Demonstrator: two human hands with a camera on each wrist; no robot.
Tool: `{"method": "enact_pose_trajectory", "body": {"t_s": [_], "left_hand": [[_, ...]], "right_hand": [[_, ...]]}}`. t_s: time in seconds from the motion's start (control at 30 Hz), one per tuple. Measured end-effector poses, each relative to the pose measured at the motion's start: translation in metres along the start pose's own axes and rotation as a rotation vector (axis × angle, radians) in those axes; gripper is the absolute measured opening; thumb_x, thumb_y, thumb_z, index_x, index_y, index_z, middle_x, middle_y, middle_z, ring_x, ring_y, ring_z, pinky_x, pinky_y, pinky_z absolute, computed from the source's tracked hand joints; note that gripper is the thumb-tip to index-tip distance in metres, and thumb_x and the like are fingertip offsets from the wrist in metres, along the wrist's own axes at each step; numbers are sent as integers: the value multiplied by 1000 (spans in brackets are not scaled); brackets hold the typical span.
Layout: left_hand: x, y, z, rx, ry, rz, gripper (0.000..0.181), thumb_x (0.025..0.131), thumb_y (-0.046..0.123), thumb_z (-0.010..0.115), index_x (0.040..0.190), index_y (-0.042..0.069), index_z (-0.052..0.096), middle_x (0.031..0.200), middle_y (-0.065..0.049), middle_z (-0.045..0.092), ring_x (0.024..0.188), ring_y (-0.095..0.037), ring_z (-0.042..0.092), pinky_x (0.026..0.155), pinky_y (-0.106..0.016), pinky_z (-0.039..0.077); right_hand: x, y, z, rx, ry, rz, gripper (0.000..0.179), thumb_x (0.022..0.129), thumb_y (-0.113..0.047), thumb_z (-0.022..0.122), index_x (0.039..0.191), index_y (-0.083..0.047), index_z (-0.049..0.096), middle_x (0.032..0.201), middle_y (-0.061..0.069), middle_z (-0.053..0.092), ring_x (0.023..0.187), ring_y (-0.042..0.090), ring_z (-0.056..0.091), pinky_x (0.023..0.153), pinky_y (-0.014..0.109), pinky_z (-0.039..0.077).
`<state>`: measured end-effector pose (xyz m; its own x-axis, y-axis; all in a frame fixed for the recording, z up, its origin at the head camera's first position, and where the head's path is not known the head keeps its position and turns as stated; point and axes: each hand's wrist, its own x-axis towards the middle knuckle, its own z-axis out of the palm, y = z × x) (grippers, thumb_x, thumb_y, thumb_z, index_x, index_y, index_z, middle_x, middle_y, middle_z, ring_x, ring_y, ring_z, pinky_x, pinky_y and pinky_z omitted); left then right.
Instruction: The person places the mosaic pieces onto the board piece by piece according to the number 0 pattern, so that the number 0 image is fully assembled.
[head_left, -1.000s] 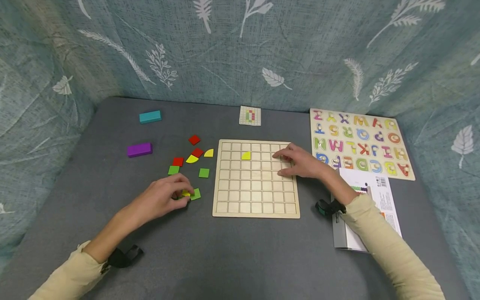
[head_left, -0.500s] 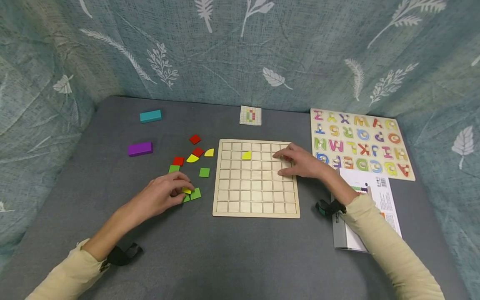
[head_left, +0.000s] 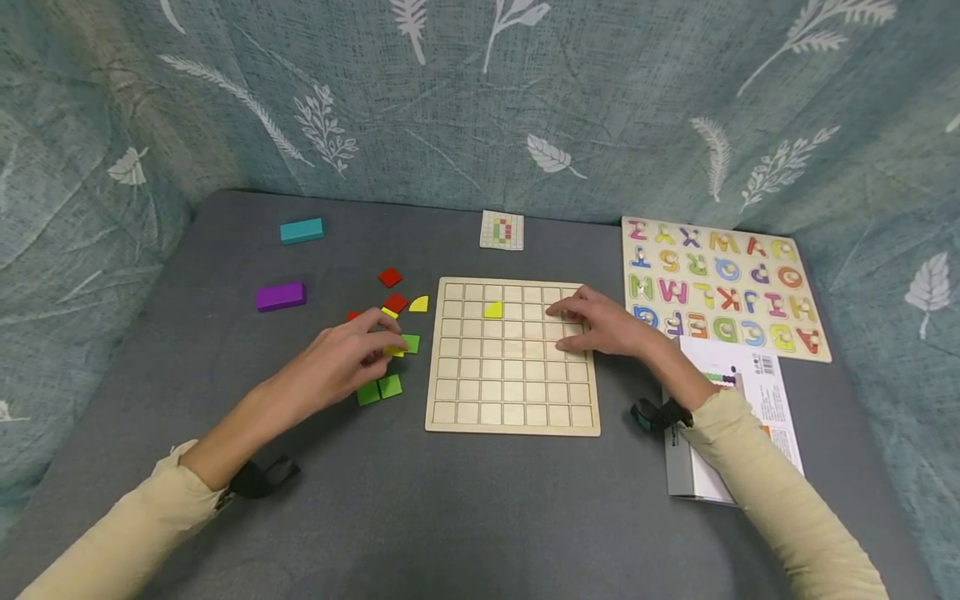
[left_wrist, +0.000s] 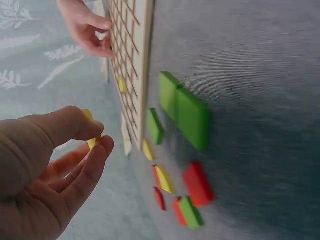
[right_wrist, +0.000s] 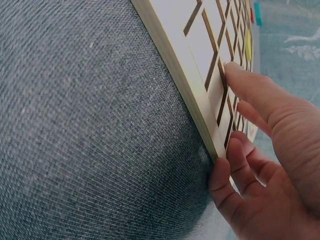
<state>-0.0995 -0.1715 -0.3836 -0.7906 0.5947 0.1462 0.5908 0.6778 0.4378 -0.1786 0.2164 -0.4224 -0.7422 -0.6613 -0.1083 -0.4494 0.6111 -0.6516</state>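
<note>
My left hand (head_left: 341,358) pinches a yellow tile (left_wrist: 89,115) between thumb and fingertips, held above the table left of the board. Below that hand lie two green tiles (head_left: 390,386) side by side; another green tile (head_left: 411,343) sits just beyond its fingertips. A wooden grid board (head_left: 513,423) lies flat in the middle, with one yellow quarter-circle tile (head_left: 492,310) in a cell of its upper part. My right hand (head_left: 600,323) rests on the board's right edge, fingers relaxed, as the right wrist view also shows.
Red tiles (head_left: 390,277) and yellow pieces (head_left: 419,304) lie left of the board. Purple (head_left: 281,297) and teal blocks (head_left: 302,231) stand farther left. Behind the board is a pattern card (head_left: 502,230). At right are an alphabet puzzle (head_left: 630,250) and a white box (head_left: 776,429) under the right forearm.
My left hand has lifted the yellow tile off the green tiles and carried it up and right, uncovering the green pair. The right hand has stayed on the board.
</note>
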Motion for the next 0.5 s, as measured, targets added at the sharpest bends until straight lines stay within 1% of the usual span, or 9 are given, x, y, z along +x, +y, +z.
{"method": "enact_pose_trajectory", "body": {"t_s": [0.13, 0.27, 0.37, 0.5], "left_hand": [[14, 7, -3, 9, -17, 36, 23, 86, -1, 66, 105, 10, 73, 109, -3, 59, 71, -8, 54, 56, -20, 42], [32, 13, 0, -5, -49, 44, 22, 86, 1, 69, 106, 10, 73, 107, -4, 60, 73, -9, 56, 58, -21, 44], [49, 18, 6, -31, -76, 24, 22, 86, 3, 69, 107, 9, 73, 105, -6, 62, 69, -10, 55, 56, -22, 42], [81, 26, 17, -57, -127, -4, 22, 88, 4, 67, 109, 8, 73, 105, -8, 63, 70, -14, 56, 59, -25, 43]], "right_hand": [[1, 0, -1, 8, -25, 47, 49, 88, -20, 71, 132, -5, 57, 99, 11, 45, 85, 21, 38, 76, 35, 35], [3, 0, -2, 2, -39, 76, 49, 88, -19, 72, 133, -6, 57, 99, 11, 45, 86, 21, 37, 76, 34, 34], [3, -1, -2, 0, -40, 76, 49, 88, -19, 72, 132, -6, 57, 99, 11, 44, 85, 20, 37, 75, 34, 34], [2, -1, -3, 5, -35, 68, 49, 87, -19, 72, 132, -5, 57, 97, 11, 44, 83, 19, 36, 74, 33, 33]]}}
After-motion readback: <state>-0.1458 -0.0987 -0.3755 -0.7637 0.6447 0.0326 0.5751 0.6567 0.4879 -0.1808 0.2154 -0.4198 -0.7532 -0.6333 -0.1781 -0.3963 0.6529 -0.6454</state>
